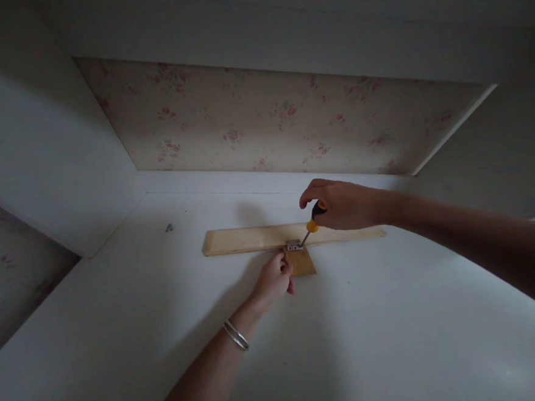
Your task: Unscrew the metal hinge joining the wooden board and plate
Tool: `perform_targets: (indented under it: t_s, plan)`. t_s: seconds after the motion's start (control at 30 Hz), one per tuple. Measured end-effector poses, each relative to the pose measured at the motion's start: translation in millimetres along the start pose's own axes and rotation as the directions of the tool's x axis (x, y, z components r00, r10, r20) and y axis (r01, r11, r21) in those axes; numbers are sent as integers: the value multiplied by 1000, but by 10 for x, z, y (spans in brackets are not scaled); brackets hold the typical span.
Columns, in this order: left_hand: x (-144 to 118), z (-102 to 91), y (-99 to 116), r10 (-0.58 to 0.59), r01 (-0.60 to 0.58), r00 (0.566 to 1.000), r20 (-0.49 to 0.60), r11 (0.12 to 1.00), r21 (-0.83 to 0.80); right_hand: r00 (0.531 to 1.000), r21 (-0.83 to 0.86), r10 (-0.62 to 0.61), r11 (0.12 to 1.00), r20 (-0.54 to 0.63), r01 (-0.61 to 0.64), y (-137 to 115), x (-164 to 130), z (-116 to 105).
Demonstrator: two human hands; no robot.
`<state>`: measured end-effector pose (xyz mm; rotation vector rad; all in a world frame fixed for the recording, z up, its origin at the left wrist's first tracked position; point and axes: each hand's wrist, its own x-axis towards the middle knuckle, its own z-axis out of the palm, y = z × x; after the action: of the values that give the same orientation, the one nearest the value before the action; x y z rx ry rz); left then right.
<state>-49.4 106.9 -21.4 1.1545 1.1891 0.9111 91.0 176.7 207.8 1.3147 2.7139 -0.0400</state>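
A small silver hinge (294,245) spans the tan block (303,263) and pale strip (243,240) on the white worktop (395,326); my right fingers (310,193) clamp the slanted yellow-and-black screwdriver (312,226), my bent left fingers (285,271) grip the block's edge.

Strip (245,241): matt wood. Hinge (294,245): metal. Screwdriver handle (312,226): smooth plastic.

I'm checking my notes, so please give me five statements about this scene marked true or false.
1. The right hand holds a black-and-yellow-handled screwdriver. True.
2. A long pale wooden strip lies on the white surface. True.
3. The left hand is at the strip's far left end. False: it is at a small flat brown wooden piece.
4. A silver metal bracelet circles the left wrist. True.
5. The screwdriver's tip rests against the bracelet. False: it is at a small silver metal fitting.
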Motion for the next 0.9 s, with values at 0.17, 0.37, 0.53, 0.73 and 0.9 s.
perform_targets:
  t_s: [0.17, 0.37, 0.53, 0.73, 0.9]
  plan:
    - [-1, -8, 21, -6, 6, 1000, 3, 999, 51, 970, -117, 241, 963, -18, -241, 32, 30, 17]
    - [13, -6, -5, 11, -11, 1000, -5, 998, 60, 999, 5, 33, 999, 19, -34, 37, -2, -1]
    - [30, 3, -24, 3, -3, 1000, -5, 999, 34, 968, -126, 249, 960, -15, -249, 9, 15, -29]
    - [26, -7, -33, 14, -14, 1000, 2, 999, 40, 995, 15, 99, 995, 20, -99, 22, 9, -35]
    - [18, -8, -38, 14, -14, 1000, -6, 1000, 16, 976, -61, 217, 975, 17, -215, -5, 30, -41]
